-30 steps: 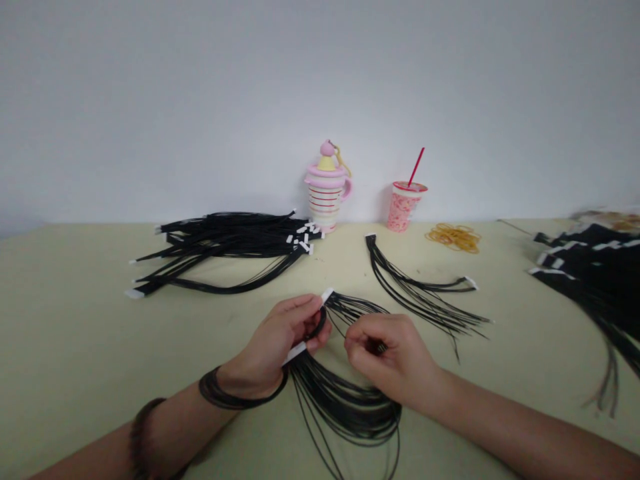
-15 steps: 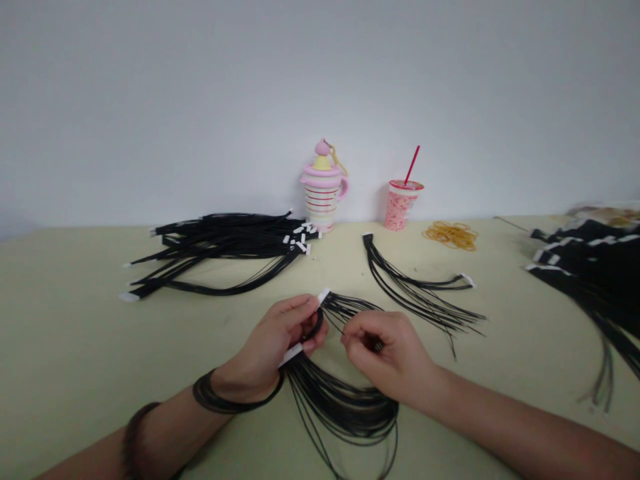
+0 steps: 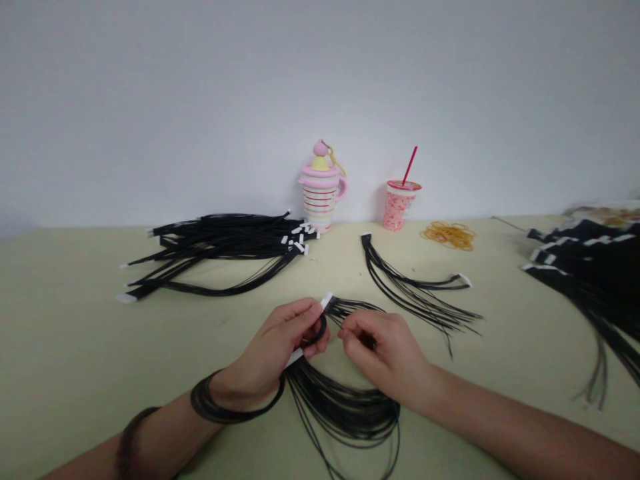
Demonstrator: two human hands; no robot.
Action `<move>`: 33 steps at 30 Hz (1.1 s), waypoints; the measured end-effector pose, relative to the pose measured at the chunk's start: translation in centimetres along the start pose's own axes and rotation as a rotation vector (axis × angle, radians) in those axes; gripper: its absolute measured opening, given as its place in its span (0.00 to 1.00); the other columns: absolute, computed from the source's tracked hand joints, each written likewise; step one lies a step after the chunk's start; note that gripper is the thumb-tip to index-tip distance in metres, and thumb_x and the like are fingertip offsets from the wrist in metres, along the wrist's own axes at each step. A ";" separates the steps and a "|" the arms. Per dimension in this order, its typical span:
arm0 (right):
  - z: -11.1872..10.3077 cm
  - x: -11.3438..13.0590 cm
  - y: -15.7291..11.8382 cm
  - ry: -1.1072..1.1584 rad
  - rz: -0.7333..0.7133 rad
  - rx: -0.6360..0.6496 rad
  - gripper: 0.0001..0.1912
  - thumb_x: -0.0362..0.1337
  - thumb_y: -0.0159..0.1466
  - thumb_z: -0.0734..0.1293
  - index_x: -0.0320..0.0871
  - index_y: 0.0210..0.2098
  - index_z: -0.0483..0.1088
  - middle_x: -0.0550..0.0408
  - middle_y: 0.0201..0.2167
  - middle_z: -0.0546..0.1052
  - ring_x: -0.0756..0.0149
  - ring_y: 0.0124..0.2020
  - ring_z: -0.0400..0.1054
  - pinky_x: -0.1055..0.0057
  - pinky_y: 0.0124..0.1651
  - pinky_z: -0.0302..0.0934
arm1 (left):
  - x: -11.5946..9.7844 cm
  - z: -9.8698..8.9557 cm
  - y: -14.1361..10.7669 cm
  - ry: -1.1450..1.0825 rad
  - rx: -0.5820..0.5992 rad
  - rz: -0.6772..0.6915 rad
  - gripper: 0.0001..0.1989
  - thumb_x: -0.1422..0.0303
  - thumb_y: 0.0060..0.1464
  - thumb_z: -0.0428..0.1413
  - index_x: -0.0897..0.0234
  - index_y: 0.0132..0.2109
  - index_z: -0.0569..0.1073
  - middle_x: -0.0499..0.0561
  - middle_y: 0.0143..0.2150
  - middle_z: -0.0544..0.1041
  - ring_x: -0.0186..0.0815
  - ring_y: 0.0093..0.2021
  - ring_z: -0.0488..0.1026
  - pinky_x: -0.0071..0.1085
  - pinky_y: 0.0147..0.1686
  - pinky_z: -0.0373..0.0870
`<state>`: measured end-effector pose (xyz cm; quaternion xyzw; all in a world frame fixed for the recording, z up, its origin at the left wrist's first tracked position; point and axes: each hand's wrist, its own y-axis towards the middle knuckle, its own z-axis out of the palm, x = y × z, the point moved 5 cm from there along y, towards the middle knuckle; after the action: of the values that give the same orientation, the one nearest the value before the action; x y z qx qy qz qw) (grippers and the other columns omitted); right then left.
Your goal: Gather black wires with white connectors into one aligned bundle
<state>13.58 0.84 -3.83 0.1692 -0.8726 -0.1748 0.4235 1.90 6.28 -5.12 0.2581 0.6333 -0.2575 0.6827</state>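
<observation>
My left hand [image 3: 280,340] is closed on a black wire bundle [image 3: 345,407], near its two white connectors. One connector [image 3: 327,301] sticks up past the fingertips; the other [image 3: 294,358] lies against the palm. From the upper connector the wires run right to my right hand [image 3: 380,347], which is closed round them with thumb and forefinger pinched. The rest of the bundle hangs in a loop below both hands. Black loops [image 3: 205,400] circle my left wrist, and a dark band [image 3: 131,440] sits further up the forearm.
A pile of black cables [image 3: 225,240] lies at the back left. Behind stand a striped jug [image 3: 319,200] and a pink cup with a straw [image 3: 397,208]. Yellow rubber bands [image 3: 449,235], a loose cable bundle [image 3: 400,283] and a dark cable stack [image 3: 595,267] are to the right.
The view has shifted very slightly. Both hands keep nearly the same pose on the bundle, with the left a little nearer the right.
</observation>
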 end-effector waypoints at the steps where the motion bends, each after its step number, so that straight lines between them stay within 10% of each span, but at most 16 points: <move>1: 0.1 0.0 0.0 -0.005 -0.009 0.002 0.06 0.25 0.55 0.58 0.37 0.24 0.64 0.60 0.20 0.64 0.75 0.22 0.56 0.78 0.26 0.49 | 0.0 0.1 0.0 0.012 0.007 0.008 0.16 0.66 0.60 0.43 0.69 0.26 0.63 0.47 0.20 0.62 0.29 0.21 0.55 0.25 0.21 0.51; 12: -0.8 2.3 -0.3 -0.239 -0.208 -0.035 0.12 0.28 0.58 0.60 0.36 0.42 0.63 0.50 0.35 0.65 0.65 0.37 0.59 0.71 0.38 0.54 | 0.8 -0.6 0.3 -0.036 -0.118 0.005 0.16 0.63 0.57 0.46 0.67 0.25 0.61 0.47 0.20 0.62 0.29 0.21 0.56 0.25 0.22 0.52; 17: 1.8 4.9 -2.8 -0.488 -0.598 0.569 0.04 0.30 0.62 0.59 0.41 0.36 0.64 0.57 0.26 0.65 0.69 0.25 0.56 0.69 0.30 0.51 | 1.3 -1.5 0.9 -0.149 -0.183 -0.059 0.15 0.64 0.57 0.45 0.67 0.25 0.59 0.48 0.19 0.63 0.28 0.18 0.56 0.24 0.19 0.51; 21: 2.5 5.0 -3.6 -0.513 -0.630 0.680 0.04 0.31 0.63 0.59 0.40 0.35 0.66 0.57 0.27 0.68 0.68 0.26 0.58 0.68 0.30 0.52 | 1.4 -1.6 1.1 -0.186 -0.194 -0.052 0.14 0.64 0.55 0.46 0.67 0.25 0.59 0.47 0.19 0.63 0.28 0.18 0.56 0.24 0.19 0.50; 25: 0.7 4.6 -1.4 -0.079 -0.437 0.501 0.09 0.27 0.63 0.60 0.39 0.41 0.69 0.54 0.34 0.71 0.70 0.34 0.64 0.74 0.35 0.58 | 1.4 -1.5 1.2 -0.199 -0.197 -0.048 0.13 0.64 0.55 0.47 0.67 0.26 0.58 0.47 0.19 0.63 0.28 0.18 0.56 0.24 0.19 0.50; 30: -4.8 -1.0 2.2 0.630 0.111 -0.197 0.03 0.32 0.59 0.66 0.41 0.32 0.73 0.54 0.33 0.70 0.77 0.22 0.60 0.80 0.23 0.58 | 1.3 -1.5 1.2 -0.180 -0.212 -0.040 0.13 0.64 0.54 0.47 0.67 0.25 0.57 0.47 0.18 0.62 0.27 0.17 0.55 0.24 0.18 0.48; 33: -7.9 -3.5 3.3 0.949 0.278 -0.396 0.04 0.32 0.56 0.67 0.39 0.31 0.72 0.56 0.28 0.68 0.82 0.20 0.56 0.86 0.21 0.55 | 1.3 -1.5 1.2 -0.194 -0.209 -0.028 0.13 0.65 0.54 0.47 0.67 0.25 0.57 0.47 0.18 0.62 0.27 0.17 0.55 0.24 0.18 0.47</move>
<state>21.47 4.06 -0.16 0.0293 -0.5497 -0.1825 0.8146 1.68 8.15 -6.48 0.1506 0.5913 -0.2231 0.7602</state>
